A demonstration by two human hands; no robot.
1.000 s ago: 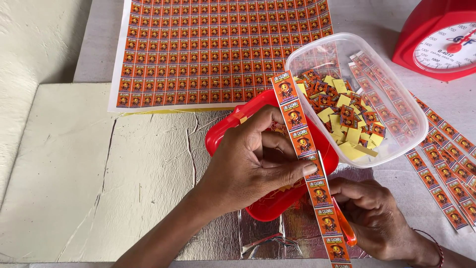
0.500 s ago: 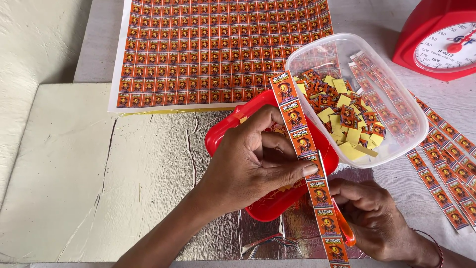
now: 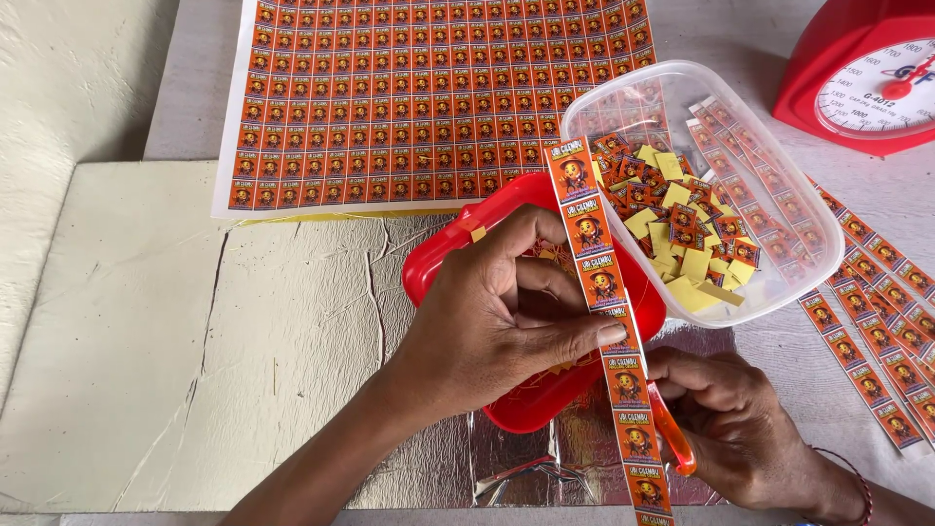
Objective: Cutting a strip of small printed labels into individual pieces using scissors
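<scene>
Now my left hand [image 3: 497,321] is closed on the label strip [image 3: 609,321], pinching it with thumb and fingers above the red tray [image 3: 438,268]. My right hand [image 3: 750,429] is shut around the orange-handled scissors [image 3: 672,438], which touch the strip near its lower part. Many cut labels [image 3: 682,229] already lie in the clear plastic box [image 3: 779,175], so part of the work is done. I think much remains: this strip, the loose strips [image 3: 867,321] at my right, and the uncut sheet [image 3: 429,97].

Left hand [image 3: 497,321] is pinching the label strip [image 3: 604,292] — right hand [image 3: 740,429] is gripping orange-handled scissors [image 3: 672,438] over the red tray [image 3: 438,268].
</scene>
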